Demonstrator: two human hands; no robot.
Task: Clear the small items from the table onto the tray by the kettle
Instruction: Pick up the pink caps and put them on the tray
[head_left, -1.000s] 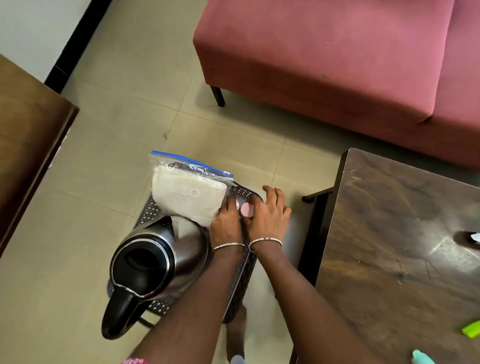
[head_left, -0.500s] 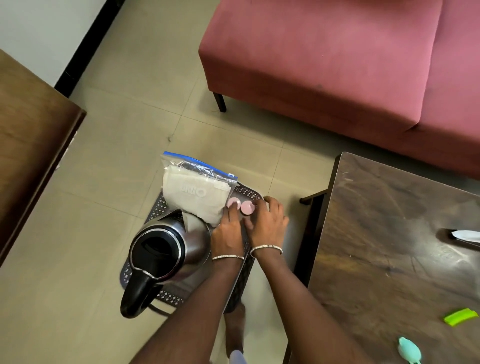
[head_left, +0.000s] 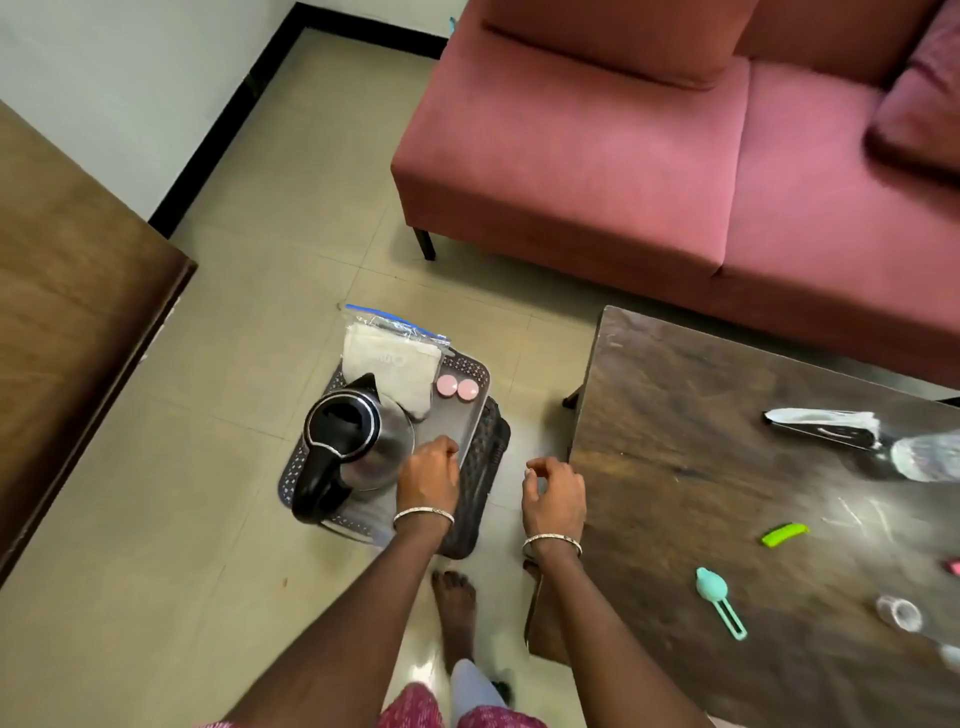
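A grey perforated tray (head_left: 476, 365) sits on a dark stand on the floor and carries a steel kettle (head_left: 358, 441). A zip bag with a white cloth (head_left: 389, 361) and two pink round discs (head_left: 457, 387) also lie on the tray. My left hand (head_left: 428, 475) hovers over the tray's near right part beside the kettle, fingers loosely curled, holding nothing. My right hand (head_left: 553, 491) hangs empty between the tray and the table edge. On the dark wooden table (head_left: 675, 467) lie a green clip (head_left: 784, 534), a teal tool (head_left: 719, 600) and a small clear cap (head_left: 898, 613).
A silver wrapper (head_left: 826, 423) and a clear plastic bag (head_left: 930, 457) lie at the table's far right. A pink sofa (head_left: 623, 156) stands behind the table and a brown cabinet (head_left: 67, 312) on the left. My bare foot (head_left: 457, 608) is on the tiled floor.
Both hands have let go of the pink discs, which now lie on the tray. The hands have drawn back toward me, the right one moving off the tray toward the table.
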